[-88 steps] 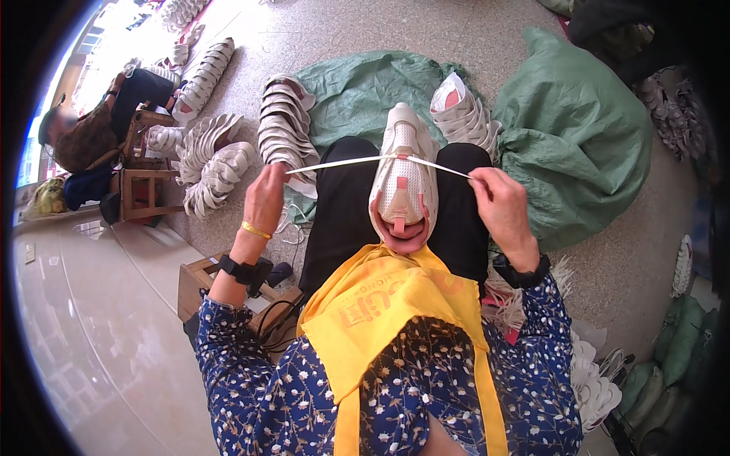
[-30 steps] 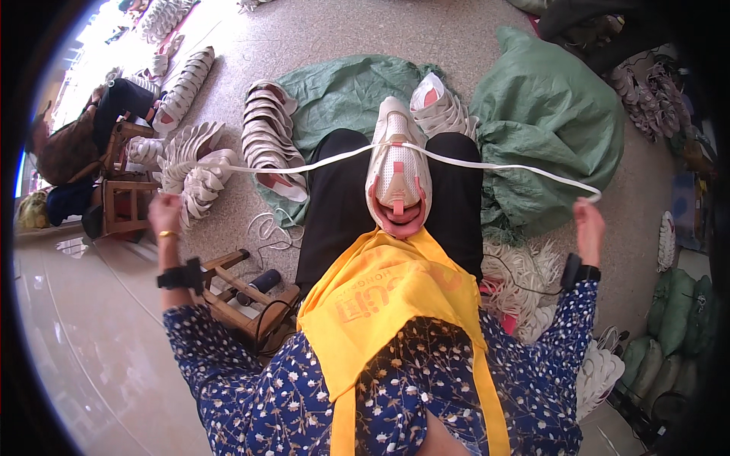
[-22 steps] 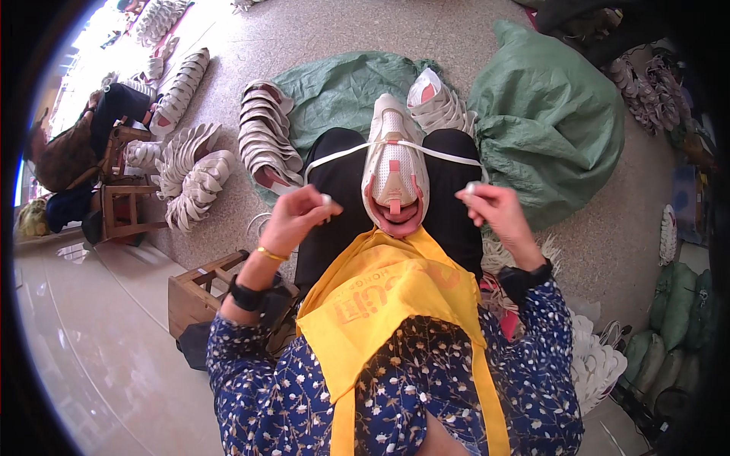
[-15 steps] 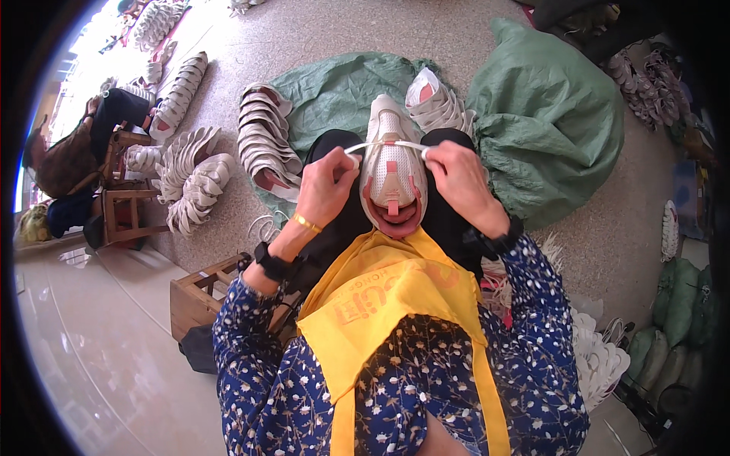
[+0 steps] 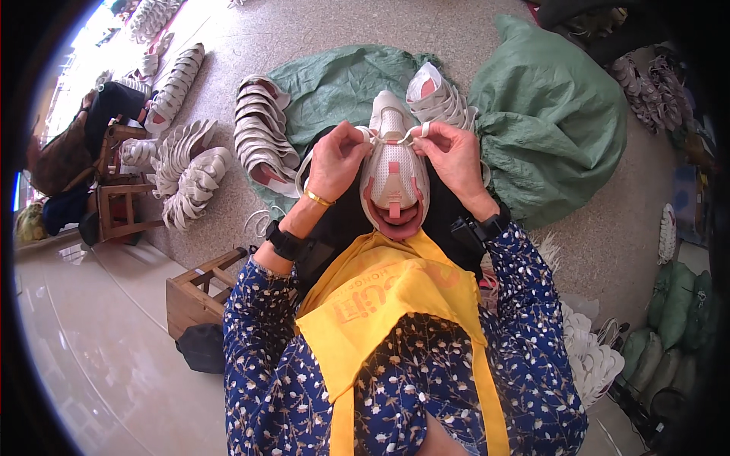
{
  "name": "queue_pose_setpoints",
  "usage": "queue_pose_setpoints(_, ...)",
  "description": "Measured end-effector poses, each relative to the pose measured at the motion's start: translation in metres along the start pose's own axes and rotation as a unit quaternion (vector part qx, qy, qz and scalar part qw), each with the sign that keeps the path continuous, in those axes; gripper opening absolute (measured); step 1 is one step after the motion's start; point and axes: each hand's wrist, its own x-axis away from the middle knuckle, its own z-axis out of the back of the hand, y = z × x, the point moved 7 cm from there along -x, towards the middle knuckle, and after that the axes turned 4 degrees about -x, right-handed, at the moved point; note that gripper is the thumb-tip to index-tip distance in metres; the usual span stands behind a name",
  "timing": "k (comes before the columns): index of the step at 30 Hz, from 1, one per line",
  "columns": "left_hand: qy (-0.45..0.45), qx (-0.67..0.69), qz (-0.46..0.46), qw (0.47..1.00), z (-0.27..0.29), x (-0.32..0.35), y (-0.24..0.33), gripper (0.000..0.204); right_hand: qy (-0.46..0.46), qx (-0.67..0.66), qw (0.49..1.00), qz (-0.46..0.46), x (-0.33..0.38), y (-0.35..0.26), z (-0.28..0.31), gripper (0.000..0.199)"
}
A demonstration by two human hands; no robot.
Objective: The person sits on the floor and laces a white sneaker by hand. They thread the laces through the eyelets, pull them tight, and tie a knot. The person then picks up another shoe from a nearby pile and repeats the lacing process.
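Shoe upper [image 5: 394,178], white and pink, at twelve o'clock of the yellow apron [image 5: 391,285], lower end against it. White lace [image 5: 408,138], crossing the upper. Left hand [image 5: 336,162], ten o'clock of the upper, and right hand [image 5: 455,159], two o'clock: each pinches lace. Hazard: uneven tugs could unthread it.
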Motion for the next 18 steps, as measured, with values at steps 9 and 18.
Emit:
queue_pose_setpoints(9, 0.017, 0.050, -0.002, 0.999, 0.000, 0.001, -0.002, 0.002, -0.034, 0.192, 0.973, 0.124, -0.003, -0.032, -0.013, 0.010)
queue_pose_setpoints(18, 0.047, 0.215, -0.007, 0.976, -0.003, -0.001, 0.001, 0.007, -0.060, 0.193, 0.976, 0.085, -0.006, -0.027, -0.020, 0.009)
